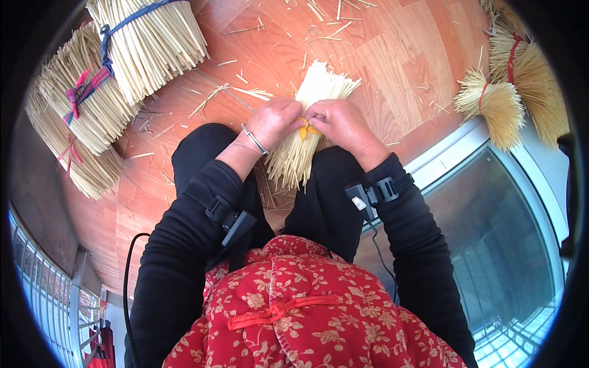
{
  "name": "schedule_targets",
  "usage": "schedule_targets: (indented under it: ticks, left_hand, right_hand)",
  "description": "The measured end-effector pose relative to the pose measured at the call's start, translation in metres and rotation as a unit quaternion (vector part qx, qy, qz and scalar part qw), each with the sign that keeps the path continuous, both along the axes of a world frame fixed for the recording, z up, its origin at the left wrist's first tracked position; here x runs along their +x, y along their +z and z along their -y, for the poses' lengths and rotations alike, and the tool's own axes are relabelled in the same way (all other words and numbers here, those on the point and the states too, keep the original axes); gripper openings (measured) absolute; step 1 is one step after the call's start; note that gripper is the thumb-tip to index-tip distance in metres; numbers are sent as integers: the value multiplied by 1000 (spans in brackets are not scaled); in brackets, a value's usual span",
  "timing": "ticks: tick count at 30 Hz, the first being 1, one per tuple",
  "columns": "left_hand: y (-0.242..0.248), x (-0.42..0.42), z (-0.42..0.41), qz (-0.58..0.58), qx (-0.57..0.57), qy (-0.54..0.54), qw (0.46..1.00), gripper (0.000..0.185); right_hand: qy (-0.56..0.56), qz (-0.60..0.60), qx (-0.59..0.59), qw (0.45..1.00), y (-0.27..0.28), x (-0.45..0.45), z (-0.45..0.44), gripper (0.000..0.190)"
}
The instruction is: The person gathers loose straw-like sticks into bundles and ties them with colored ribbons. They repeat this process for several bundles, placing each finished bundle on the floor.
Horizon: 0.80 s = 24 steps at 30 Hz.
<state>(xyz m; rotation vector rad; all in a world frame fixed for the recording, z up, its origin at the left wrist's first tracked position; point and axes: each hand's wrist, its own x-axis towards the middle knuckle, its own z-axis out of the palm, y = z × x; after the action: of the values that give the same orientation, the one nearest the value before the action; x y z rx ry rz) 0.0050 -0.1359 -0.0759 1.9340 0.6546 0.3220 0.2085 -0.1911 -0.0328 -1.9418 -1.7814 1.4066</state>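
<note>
A bundle of pale straw stalks (294, 156) stands or leans between my knees, its upper end fanned out above my hands. Around its middle runs a yellow cloth strip (303, 130), knotted or crossed at the front. My left hand (276, 118), with a metal bangle at the wrist, pinches the strip from the left side. From the right, my right hand (339, 120) pinches the strip close to the same spot, its fingers curled against the stalks. The two hands are a small gap apart.
Larger stalk bundles tied with blue cloth (152, 41) and pink cloth (87, 92) lie at the upper left. Bound bundles with red ties (490, 103) rest at the right, beside a glass-paned frame (497, 207). Loose stalk pieces (251, 93) litter the wood-patterned floor (391, 69).
</note>
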Motion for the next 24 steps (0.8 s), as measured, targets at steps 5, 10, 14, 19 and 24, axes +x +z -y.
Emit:
schedule_targets:
  ticks: [5, 10, 14, 19, 24]
  left_hand:
    - [-2, 0, -4, 5, -12, -19, 1000, 25]
    - [-5, 2, -7, 42, 19, -14, 999, 24]
    - [-6, 3, -9, 37, 16, -35, 999, 24]
    - [-7, 3, -9, 41, 5, -39, 998, 23]
    - [-5, 1, -9, 6, -39, -33, 999, 20]
  right_hand:
    - [-27, -73, -5, 997, 1, 7, 4, 8]
    - [38, -67, 39, 996, -3, 11, 0, 9]
    - [49, -54, 13, 997, -4, 11, -1, 9]
    - [49, -43, 26, 998, -4, 8, 2, 7]
    - [13, -10, 88, 996, -5, -3, 8, 11]
